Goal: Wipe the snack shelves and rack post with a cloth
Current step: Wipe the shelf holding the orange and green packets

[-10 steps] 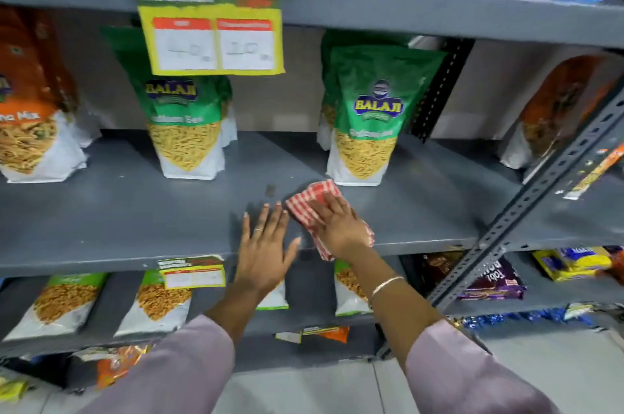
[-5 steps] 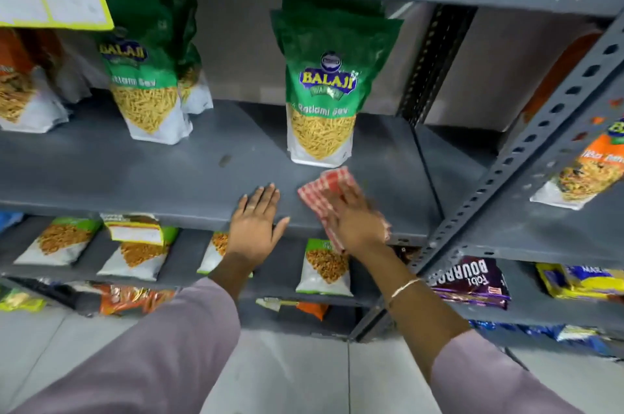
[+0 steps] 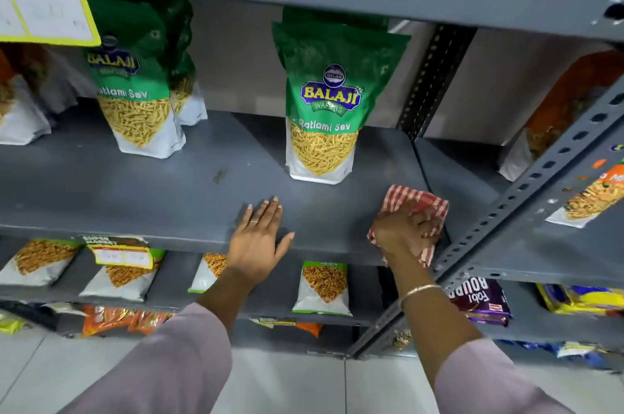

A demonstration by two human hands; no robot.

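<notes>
Cloth (image 3: 417, 207) clamped under right hand (image 3: 403, 227) on grey shelf (image 3: 152, 190) beside rack post (image 3: 506, 211); left hand (image 3: 258, 241) flat, fingers apart.

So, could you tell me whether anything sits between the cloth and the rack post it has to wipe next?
Nothing visible does. The right hand presses the cloth on the shelf near its right end, with the post just beyond; the Ratlami Sev pouch stands behind, clear.
</notes>
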